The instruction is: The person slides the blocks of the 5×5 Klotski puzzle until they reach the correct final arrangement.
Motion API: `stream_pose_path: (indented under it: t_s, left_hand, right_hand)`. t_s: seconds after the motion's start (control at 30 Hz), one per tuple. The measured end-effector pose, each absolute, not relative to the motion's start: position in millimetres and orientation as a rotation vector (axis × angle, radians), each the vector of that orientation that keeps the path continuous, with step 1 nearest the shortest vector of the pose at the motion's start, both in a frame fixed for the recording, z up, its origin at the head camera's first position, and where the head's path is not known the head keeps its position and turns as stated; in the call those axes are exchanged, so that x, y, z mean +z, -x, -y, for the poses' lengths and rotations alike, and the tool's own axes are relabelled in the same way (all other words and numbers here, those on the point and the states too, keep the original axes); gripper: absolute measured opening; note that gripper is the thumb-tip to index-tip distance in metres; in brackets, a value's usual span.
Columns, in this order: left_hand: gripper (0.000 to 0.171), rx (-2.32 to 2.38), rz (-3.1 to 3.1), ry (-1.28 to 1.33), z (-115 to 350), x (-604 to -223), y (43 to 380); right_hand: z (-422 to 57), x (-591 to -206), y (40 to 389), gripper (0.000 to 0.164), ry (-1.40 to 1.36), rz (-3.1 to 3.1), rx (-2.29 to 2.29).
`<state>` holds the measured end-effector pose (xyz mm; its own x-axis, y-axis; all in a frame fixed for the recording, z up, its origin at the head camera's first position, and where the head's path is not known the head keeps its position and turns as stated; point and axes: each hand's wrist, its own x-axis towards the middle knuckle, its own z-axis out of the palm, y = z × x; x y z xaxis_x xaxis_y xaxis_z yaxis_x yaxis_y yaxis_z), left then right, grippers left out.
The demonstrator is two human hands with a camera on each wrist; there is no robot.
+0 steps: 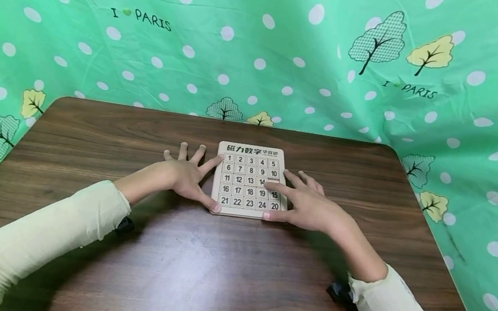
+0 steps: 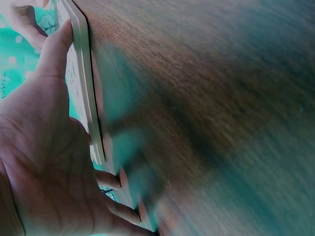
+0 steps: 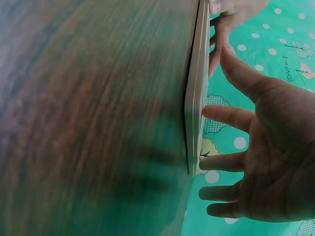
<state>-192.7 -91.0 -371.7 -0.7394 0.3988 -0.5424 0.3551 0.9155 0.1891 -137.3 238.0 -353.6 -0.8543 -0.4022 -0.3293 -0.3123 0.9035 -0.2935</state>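
A pale wooden sliding number puzzle (image 1: 244,212) lies flat on the table, its numbered tiles in rows under a line of printed characters. At its left side my left hand (image 1: 181,175) is spread, thumb at the lower left corner and index finger at the upper left edge. My right hand (image 1: 315,205) reaches in from the right. Its straight index finger (image 1: 279,187) lies over the board beside tile 14, partly covering the gap above tile 15. The right thumb is at the lower edge, below tile 24. Both wrist views show the board's thin side edge (image 2: 87,83).
The dark wood-grain table (image 1: 160,269) extends around the board, with glare in front of it. A green curtain (image 1: 263,38) with white dots and printed trees hangs behind and along the sides. Light sleeves (image 1: 48,229) cover both forearms, with a dark device under each wrist.
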Motion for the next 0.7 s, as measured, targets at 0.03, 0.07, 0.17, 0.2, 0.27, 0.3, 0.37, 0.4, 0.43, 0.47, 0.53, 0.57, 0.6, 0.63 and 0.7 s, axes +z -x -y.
stream_pose_path:
  t_s: [0.03,0.07,0.17,0.2,0.27,0.3,0.37,0.4,0.43,0.47,0.53,0.57,0.6,0.63,0.7]
  left_hand:
    - [0.141,0.098,-2.474,-0.537,91,-371,193]
    - [0.141,0.097,-2.473,-0.538,91,-371,193]
    - [0.142,0.094,-2.472,-0.54,92,-370,193]
    - [0.142,0.094,-2.472,-0.541,92,-370,193]
    - [0.141,0.091,-2.472,-0.54,91,-369,193]
    - [0.141,0.09,-2.472,-0.539,91,-369,193]
    - [0.141,0.088,-2.472,-0.538,90,-369,193]
    - [0.14,0.086,-2.472,-0.538,90,-369,193]
    - [0.14,0.084,-2.473,-0.538,90,-369,193]
    - [0.14,0.084,-2.473,-0.538,91,-369,193]
    - [0.14,0.086,-2.474,-0.539,91,-369,193]
    - [0.14,0.087,-2.475,-0.54,92,-370,193]
    - [0.14,0.089,-2.476,-0.541,92,-370,193]
    - [0.141,0.091,-2.476,-0.542,92,-371,193]
    - [0.141,0.095,-2.477,-0.544,92,-372,193]
  right_hand:
    - [-239,-353,137,0.085,0.517,-2.679,-0.328]
    - [-239,-353,136,0.085,0.513,-2.679,-0.333]
    - [-243,-352,134,0.084,0.51,-2.682,-0.348]
    - [-245,-351,133,0.084,0.51,-2.682,-0.351]
    - [-248,-350,131,0.083,0.512,-2.687,-0.352]
    - [-250,-350,130,0.083,0.514,-2.688,-0.353]
    - [-252,-349,129,0.083,0.515,-2.689,-0.351]
    - [-254,-349,128,0.083,0.514,-2.689,-0.352]
    - [-255,-349,127,0.083,0.514,-2.691,-0.35]
    - [-256,-348,126,0.083,0.515,-2.693,-0.351]
    - [-258,-348,123,0.082,0.517,-2.695,-0.354]
    - [-259,-348,122,0.082,0.519,-2.697,-0.357]
    - [-260,-348,121,0.082,0.519,-2.699,-0.36]
    - [-260,-348,119,0.082,0.519,-2.699,-0.364]
    - [-262,-348,117,0.082,0.523,-2.697,-0.375]
